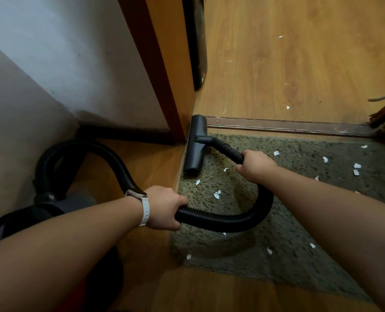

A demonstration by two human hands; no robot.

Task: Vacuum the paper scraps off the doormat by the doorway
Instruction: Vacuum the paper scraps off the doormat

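Olive-green shag pile marks the work area: the doormat [299, 210] lies against the threshold strip [288, 127]. The black floor nozzle [196, 145] rests on the doormat's far left corner, beside the door frame [164, 75]. My right hand [256, 166] is clenched round the rigid tube [227, 149] just behind the nozzle. My left hand [166, 207] grasps the corrugated hose [227, 219] at the doormat's left edge.

White paper scraps [217, 194] lie scattered over the doormat, the nearest just beside the nozzle, others toward the right side and near edge.

Procedure, as I judge it:
- Hold the nozzle sole flat on the pile.
- Draw it in slow, overlapping strokes from the doormat's left edge to its right.
- Lift the hose loop clear of the doormat with the left hand, so it neither drags scraps off nor hides them.
- Long pile probably traps paper, so pass twice there.
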